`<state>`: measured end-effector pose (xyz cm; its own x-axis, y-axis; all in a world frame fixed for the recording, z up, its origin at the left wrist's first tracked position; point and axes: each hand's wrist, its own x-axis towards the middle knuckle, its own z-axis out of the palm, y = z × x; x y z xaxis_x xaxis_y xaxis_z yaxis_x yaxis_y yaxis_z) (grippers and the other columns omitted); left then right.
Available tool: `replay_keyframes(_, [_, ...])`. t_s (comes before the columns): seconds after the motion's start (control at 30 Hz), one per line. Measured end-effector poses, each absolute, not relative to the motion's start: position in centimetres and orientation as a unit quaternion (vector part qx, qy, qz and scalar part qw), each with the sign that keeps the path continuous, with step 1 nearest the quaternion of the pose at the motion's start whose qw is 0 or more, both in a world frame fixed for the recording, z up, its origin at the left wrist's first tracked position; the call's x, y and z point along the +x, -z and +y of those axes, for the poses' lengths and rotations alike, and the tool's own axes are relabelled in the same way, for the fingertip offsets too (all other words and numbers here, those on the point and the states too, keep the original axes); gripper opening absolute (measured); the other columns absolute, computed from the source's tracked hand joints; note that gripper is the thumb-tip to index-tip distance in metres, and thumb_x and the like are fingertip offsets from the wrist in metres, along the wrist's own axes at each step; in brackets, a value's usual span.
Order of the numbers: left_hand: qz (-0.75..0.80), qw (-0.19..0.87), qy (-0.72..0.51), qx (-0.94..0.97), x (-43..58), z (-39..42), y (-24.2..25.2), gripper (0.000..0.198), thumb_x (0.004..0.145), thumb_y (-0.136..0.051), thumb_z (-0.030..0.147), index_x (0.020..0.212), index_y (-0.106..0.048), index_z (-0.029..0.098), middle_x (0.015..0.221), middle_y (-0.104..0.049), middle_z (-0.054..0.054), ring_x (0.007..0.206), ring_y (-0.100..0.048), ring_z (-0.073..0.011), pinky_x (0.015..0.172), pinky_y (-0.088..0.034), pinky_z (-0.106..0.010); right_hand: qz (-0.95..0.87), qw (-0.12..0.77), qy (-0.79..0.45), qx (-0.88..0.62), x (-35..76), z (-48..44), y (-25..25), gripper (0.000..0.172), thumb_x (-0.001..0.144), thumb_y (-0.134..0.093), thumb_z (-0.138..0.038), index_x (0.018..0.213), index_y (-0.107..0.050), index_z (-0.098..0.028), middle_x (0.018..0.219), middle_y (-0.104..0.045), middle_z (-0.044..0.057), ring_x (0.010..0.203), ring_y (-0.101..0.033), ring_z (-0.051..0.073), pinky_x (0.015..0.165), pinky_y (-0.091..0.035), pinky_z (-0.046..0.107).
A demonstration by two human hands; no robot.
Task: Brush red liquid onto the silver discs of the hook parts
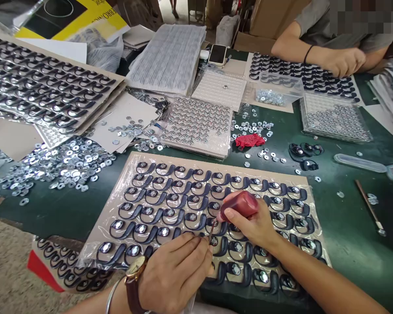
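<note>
A glossy dark-red bottle (244, 203) with a narrow nozzle (219, 216) is clasped by the right hand (257, 226), tilted above card (103, 220) bearing rows of dark curved pieces (136, 213). A thin tool (212, 233) is pinched in the left hand's (177, 272) grip. The card is laid on the green tabletop (350, 205).

HEAD CAMERA: VIEWPOINT AND COVERAGE

Worn on the head; faces forward and down across a dark green tabletop (350, 196). Frames the bare left hand (176, 274) and bare right hand (257, 223) at close range, low centre. Sets a plastic-wrapped tan cardboard sheet (100, 229) near, below mid-frame. Extends to a co-worker's grey fabric sleeve (314, 18), farther off, upper right, and, lower left, to speckled grey floor (8, 257).
</note>
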<state>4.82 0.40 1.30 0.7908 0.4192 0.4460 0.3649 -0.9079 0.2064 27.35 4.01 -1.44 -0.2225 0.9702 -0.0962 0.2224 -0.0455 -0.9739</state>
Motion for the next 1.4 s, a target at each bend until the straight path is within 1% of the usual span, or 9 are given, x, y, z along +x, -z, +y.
replay_keyframes(0.13, [0.206, 0.057, -0.25, 0.944, 4.8, 0.5, -1.1, 0.021, 0.085, -0.055, 0.014, 0.101, -0.065, 0.004, 0.1, -0.068, -0.014, 0.09, -0.066, -0.0228, 0.08, -0.056, -0.036, -0.607, 0.352, -0.498, -0.509, 27.2, 4.1, 1.2, 0.019, 0.08, -0.064, -0.033, 0.091, -0.06, -0.019, 0.069, -0.068, 0.002, 0.064, -0.066, 0.018, 0.064, -0.054, 0.029])
replay_keyframes(0.27, [0.214, 0.077, -0.258, 0.939, 4.7, 0.7, -0.9, 0.021, 0.084, -0.057, 0.014, 0.102, -0.064, 0.004, 0.1, -0.068, -0.013, 0.09, -0.066, -0.0221, 0.081, -0.056, -0.036, -0.613, 0.378, -0.452, -0.526, 28.0, 4.3, -0.1, 0.021, 0.076, -0.068, -0.033, 0.091, -0.061, -0.019, 0.073, -0.069, 0.002, 0.062, -0.066, 0.017, 0.061, -0.055, 0.028])
replay_keyframes(0.4, [0.237, 0.129, -0.278, 0.922, 4.7, 1.3, -1.4, 0.021, 0.087, -0.051, 0.012, 0.104, -0.062, 0.005, 0.099, -0.068, -0.012, 0.09, -0.065, -0.02, 0.082, -0.055, -0.035, -0.582, 0.392, -0.492, -0.515, 29.4, 5.3, -1.8, 0.019, 0.081, -0.063, -0.035, 0.092, -0.061, -0.02, 0.073, -0.071, 0.002, 0.063, -0.068, 0.017, 0.058, -0.055, 0.026])
replay_keyframes(0.47, [0.242, 0.136, -0.29, 0.916, 4.7, 1.7, -1.7, 0.021, 0.088, -0.049, 0.011, 0.104, -0.062, 0.005, 0.097, -0.068, -0.011, 0.088, -0.066, -0.0184, 0.081, -0.055, -0.034, -0.589, 0.383, -0.492, -0.513, 29.7, 6.0, -2.1, 0.02, 0.08, -0.065, -0.036, 0.092, -0.062, -0.02, 0.077, -0.071, 0.003, 0.066, -0.069, 0.018, 0.061, -0.055, 0.026])
replay_keyframes(0.57, [0.243, 0.11, -0.286, 0.92, 4.9, 2.4, -1.8, 0.021, 0.087, -0.053, 0.013, 0.105, -0.061, 0.006, 0.1, -0.068, -0.011, 0.089, -0.066, -0.0184, 0.082, -0.055, -0.034, -0.613, 0.392, -0.437, -0.529, 29.4, 6.8, -1.7, 0.021, 0.075, -0.069, -0.034, 0.089, -0.063, -0.019, 0.075, -0.07, 0.002, 0.066, -0.068, 0.018, 0.064, -0.054, 0.027])
replay_keyframes(0.67, [0.233, 0.075, -0.261, 0.934, 5.2, 3.1, -1.8, 0.023, 0.087, -0.054, 0.016, 0.107, -0.061, 0.005, 0.105, -0.067, -0.012, 0.091, -0.065, -0.0201, 0.082, -0.056, -0.036, -0.621, 0.412, -0.4, -0.534, 28.6, 7.1, -0.5, 0.017, 0.077, -0.068, -0.033, 0.085, -0.063, -0.019, 0.071, -0.068, 0.002, 0.063, -0.066, 0.017, 0.061, -0.053, 0.028])
replay_keyframes(0.87, [0.222, 0.053, -0.242, 0.943, 5.7, 4.0, -1.7, 0.022, 0.088, -0.052, 0.016, 0.104, -0.063, 0.005, 0.099, -0.068, -0.012, 0.087, -0.066, -0.0198, 0.08, -0.056, -0.035, -0.63, 0.399, -0.417, -0.519, 28.0, 7.0, 1.1, 0.02, 0.078, -0.065, -0.033, 0.089, -0.062, -0.018, 0.071, -0.067, 0.002, 0.061, -0.065, 0.017, 0.062, -0.054, 0.031])
replay_keyframes(1.13, [0.197, -0.004, -0.227, 0.954, 6.1, 3.5, -1.6, 0.019, 0.088, -0.051, 0.013, 0.098, -0.064, 0.005, 0.097, -0.069, -0.013, 0.092, -0.066, -0.0216, 0.081, -0.057, -0.035, -0.636, 0.389, -0.425, -0.513, 27.8, 7.0, 1.1, 0.021, 0.077, -0.065, -0.035, 0.088, -0.062, -0.018, 0.07, -0.067, 0.002, 0.06, -0.064, 0.017, 0.059, -0.053, 0.03])
replay_keyframes(1.4, [0.192, -0.003, -0.224, 0.956, 6.1, 3.2, -1.5, 0.021, 0.087, -0.053, 0.015, 0.099, -0.065, 0.003, 0.099, -0.068, -0.015, 0.091, -0.066, -0.0241, 0.079, -0.057, -0.037, -0.631, 0.39, -0.423, -0.521, 27.8, 6.9, 1.5, 0.019, 0.079, -0.064, -0.034, 0.089, -0.062, -0.018, 0.071, -0.068, 0.003, 0.061, -0.065, 0.017, 0.062, -0.054, 0.03])
